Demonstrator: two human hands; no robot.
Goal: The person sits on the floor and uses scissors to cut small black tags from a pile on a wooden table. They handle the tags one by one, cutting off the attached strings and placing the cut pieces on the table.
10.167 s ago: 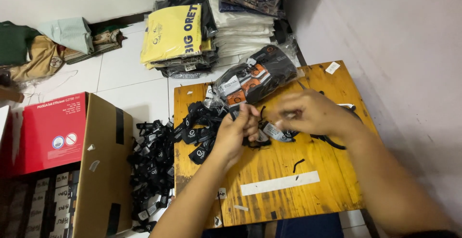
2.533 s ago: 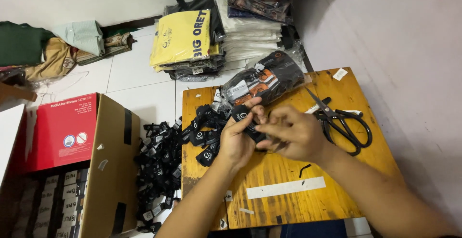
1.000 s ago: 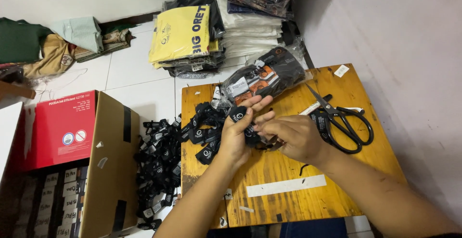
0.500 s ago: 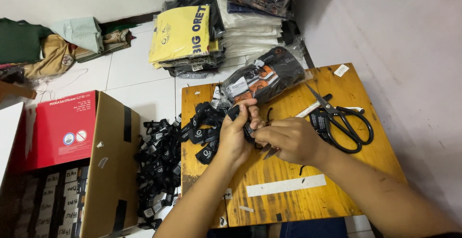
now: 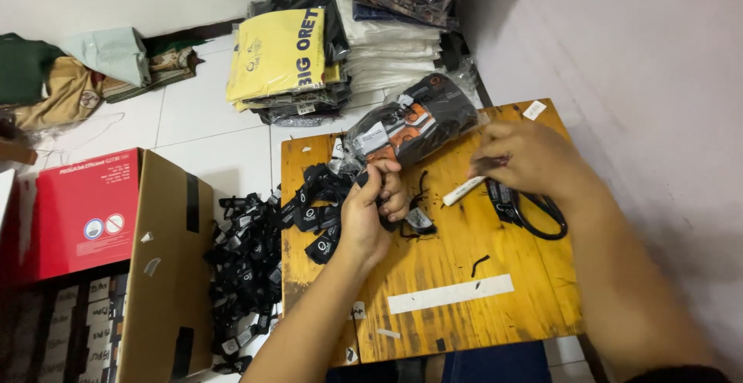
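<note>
Scissors (image 5: 530, 205) at three o'clock sit under our half-closed right hand (image 5: 520, 157), ready to lift, while our left hand (image 5: 370, 206) pinches a black tag (image 5: 362, 182) at table (image 5: 464, 306) centre, kept off the pile (image 5: 313, 205).

The table (image 5: 464, 275) is made of yellowish wood, its varnish worn and marked with dark scuffs; a strip of matt white tape (image 5: 449, 294) is stuck on it. The black tags (image 5: 317, 205) are seen to be of matt cloth or card, which cannot be told. One tag is pinched in the left hand (image 5: 371, 209). A glossy, crinkled clear plastic bag (image 5: 410, 124) is laid at the table's far edge. The scissors (image 5: 534, 209) under the right hand (image 5: 526, 159) are fitted with smooth black plastic handles. The box (image 5: 162, 259) is of plain brown cardboard, with a glossy red printed face. The floor (image 5: 201, 120) is tiled, white and slightly shiny.
</note>
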